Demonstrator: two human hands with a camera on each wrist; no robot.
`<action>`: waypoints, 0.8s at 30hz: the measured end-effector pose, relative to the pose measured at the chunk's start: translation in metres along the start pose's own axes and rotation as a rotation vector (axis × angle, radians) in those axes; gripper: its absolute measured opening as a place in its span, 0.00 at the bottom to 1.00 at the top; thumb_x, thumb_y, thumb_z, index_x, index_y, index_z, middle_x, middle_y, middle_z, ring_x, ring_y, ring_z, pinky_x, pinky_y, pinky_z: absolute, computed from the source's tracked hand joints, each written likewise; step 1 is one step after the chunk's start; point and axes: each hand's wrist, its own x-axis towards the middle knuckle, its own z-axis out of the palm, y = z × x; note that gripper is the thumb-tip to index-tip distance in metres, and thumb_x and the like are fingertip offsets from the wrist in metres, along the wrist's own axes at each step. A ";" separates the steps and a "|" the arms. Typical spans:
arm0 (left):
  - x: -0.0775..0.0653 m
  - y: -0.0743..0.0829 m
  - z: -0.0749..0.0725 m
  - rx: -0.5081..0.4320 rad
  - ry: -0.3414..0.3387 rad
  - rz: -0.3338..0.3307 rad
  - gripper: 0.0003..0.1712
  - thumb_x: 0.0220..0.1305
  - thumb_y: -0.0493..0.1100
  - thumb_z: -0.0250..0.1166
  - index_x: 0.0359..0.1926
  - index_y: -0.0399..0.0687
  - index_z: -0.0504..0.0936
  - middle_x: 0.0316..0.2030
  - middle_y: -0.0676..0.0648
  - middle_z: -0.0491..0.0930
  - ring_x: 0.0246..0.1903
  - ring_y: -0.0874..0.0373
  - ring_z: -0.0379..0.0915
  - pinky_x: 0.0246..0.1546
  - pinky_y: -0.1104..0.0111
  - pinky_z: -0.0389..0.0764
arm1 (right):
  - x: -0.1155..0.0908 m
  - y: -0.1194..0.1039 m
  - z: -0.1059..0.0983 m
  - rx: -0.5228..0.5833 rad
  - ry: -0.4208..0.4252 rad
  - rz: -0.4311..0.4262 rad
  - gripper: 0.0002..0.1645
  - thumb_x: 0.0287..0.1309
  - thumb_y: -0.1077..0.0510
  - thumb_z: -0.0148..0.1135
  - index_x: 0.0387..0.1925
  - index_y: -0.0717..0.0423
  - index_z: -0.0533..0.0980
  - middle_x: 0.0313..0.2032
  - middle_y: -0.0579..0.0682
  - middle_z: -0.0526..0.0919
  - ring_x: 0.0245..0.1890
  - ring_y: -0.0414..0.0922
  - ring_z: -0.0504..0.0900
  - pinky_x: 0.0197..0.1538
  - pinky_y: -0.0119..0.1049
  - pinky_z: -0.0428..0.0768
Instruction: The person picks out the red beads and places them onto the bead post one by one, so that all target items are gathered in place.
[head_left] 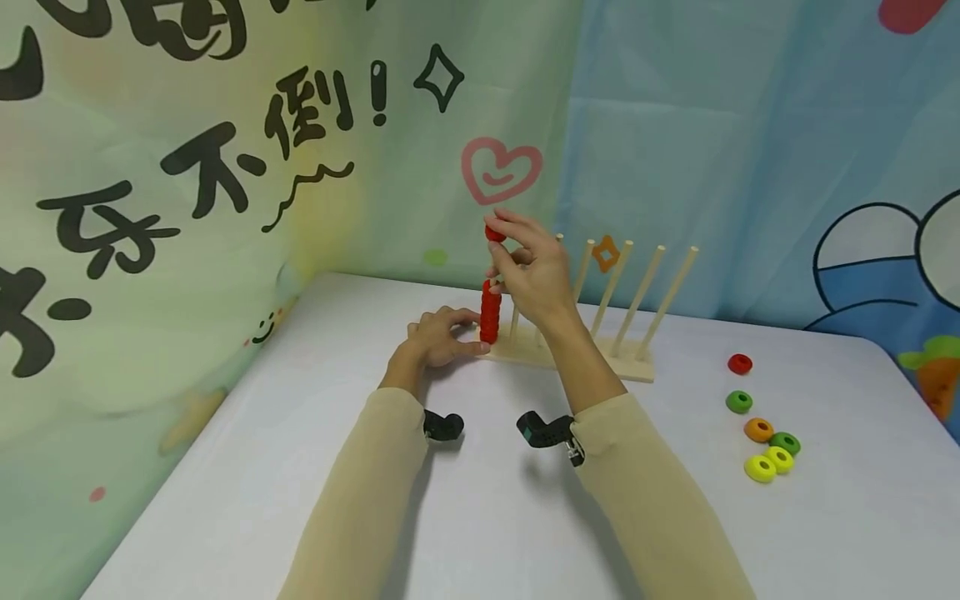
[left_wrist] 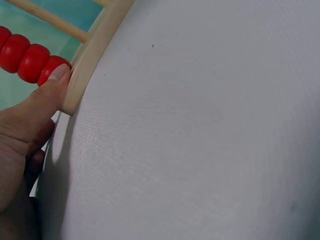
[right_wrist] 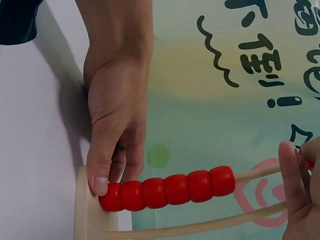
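Note:
A wooden peg rack [head_left: 555,358] stands on the table with a row of upright pegs. Several red beads [right_wrist: 165,191] are stacked on its leftmost peg, from the base up. My left hand [head_left: 442,335] holds that end of the base, its thumb [left_wrist: 55,85] against the lowest bead and the wood. Above the stack, my right hand [head_left: 542,279] pinches another red bead [head_left: 494,231] between thumb and fingertips, near the top of the same peg. Whether the peg's tip is inside this bead is hidden by the fingers.
To the right on the white table lie loose beads: a red one [head_left: 739,363], a green one [head_left: 738,402], an orange one [head_left: 759,430], another green one [head_left: 785,443] and two yellow ones [head_left: 761,468]. A printed cloth [head_left: 675,125] hangs behind the table.

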 end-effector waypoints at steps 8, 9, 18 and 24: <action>-0.001 0.000 0.000 -0.015 -0.009 -0.009 0.36 0.53 0.69 0.69 0.63 0.73 0.75 0.64 0.53 0.69 0.61 0.49 0.58 0.57 0.50 0.57 | -0.007 -0.003 0.001 -0.007 0.001 -0.118 0.21 0.63 0.72 0.59 0.57 0.65 0.77 0.65 0.52 0.71 0.28 0.63 0.82 0.28 0.52 0.82; -0.002 0.000 0.000 -0.013 -0.011 -0.008 0.36 0.53 0.69 0.69 0.63 0.72 0.75 0.63 0.53 0.69 0.61 0.49 0.58 0.58 0.50 0.57 | -0.009 -0.004 0.001 -0.010 0.002 -0.147 0.20 0.62 0.73 0.59 0.57 0.66 0.78 0.65 0.54 0.72 0.27 0.62 0.82 0.27 0.53 0.81; -0.003 -0.001 -0.003 -0.014 0.006 -0.006 0.36 0.54 0.69 0.69 0.64 0.72 0.74 0.63 0.53 0.69 0.61 0.48 0.58 0.58 0.49 0.56 | -0.013 -0.013 0.008 0.056 -0.016 -0.260 0.18 0.61 0.75 0.58 0.53 0.70 0.78 0.61 0.62 0.73 0.25 0.45 0.84 0.25 0.51 0.81; 0.001 -0.001 -0.001 -0.005 0.000 -0.004 0.38 0.53 0.71 0.68 0.65 0.72 0.73 0.63 0.52 0.68 0.60 0.48 0.58 0.58 0.49 0.56 | -0.016 -0.006 0.007 0.061 -0.018 -0.256 0.19 0.60 0.76 0.57 0.53 0.71 0.78 0.60 0.63 0.74 0.25 0.45 0.83 0.24 0.41 0.82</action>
